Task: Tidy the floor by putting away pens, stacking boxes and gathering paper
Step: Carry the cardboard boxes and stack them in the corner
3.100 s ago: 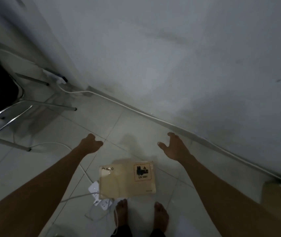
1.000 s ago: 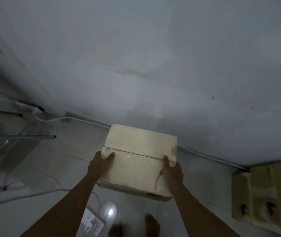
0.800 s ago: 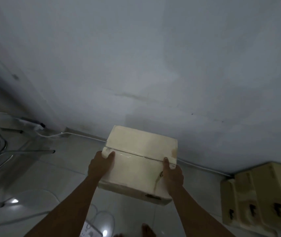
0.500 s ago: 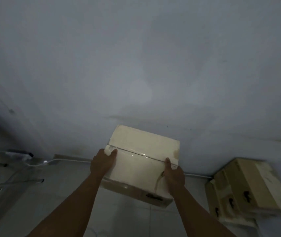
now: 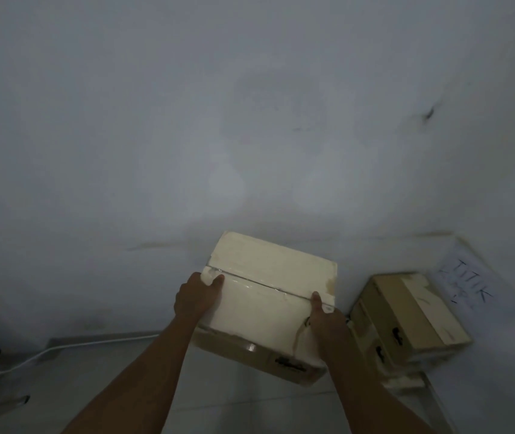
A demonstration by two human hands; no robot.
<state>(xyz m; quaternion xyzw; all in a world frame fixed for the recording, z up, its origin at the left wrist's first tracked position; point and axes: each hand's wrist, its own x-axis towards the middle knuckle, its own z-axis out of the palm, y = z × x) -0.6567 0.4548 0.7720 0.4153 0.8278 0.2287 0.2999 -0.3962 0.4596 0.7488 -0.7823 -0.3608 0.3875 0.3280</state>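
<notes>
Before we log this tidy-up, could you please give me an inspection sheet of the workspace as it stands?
Surface: pale tiled floor, dimly lit.
Job's things: taped cardboard box held up off the floor; stack of boxes in the corner at right. No pens or loose paper seen.
Clutter: thin bar low at left, too dim to identify.
Hands: left hand and right hand grip the cardboard box by its opposite edges.
Cables: white cable along the foot of the wall at left.
Surroundings: grey wall; handwritten paper sign on the right-hand wall.

Dim, grainy, soft, wide-angle edge distortion
</notes>
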